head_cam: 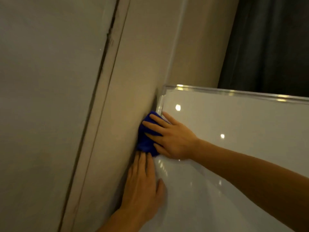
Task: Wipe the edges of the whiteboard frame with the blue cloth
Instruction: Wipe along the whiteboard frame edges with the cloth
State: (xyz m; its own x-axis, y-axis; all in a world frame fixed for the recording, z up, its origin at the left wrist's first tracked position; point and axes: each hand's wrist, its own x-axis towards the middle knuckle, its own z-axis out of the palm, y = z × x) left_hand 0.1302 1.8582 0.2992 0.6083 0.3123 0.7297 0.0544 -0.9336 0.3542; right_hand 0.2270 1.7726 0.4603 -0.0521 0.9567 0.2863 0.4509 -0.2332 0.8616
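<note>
A glossy whiteboard [234, 139] with a silver metal frame [234, 93] leans against a beige wall. The blue cloth [146, 141] is bunched over the board's left frame edge, a little below the top left corner. My right hand [172, 138] presses flat on the cloth with fingers spread, its arm coming in from the right. Just below the cloth, my left hand [143, 188] lies flat along the same left edge, fingertips touching the cloth's lower end. The frame under the cloth and hands is hidden.
The beige wall [133, 72] sits tight against the board's left edge. A door jamb with a dark gap [100, 72] runs diagonally at left. A dark curtain [270, 44] hangs behind the board at upper right.
</note>
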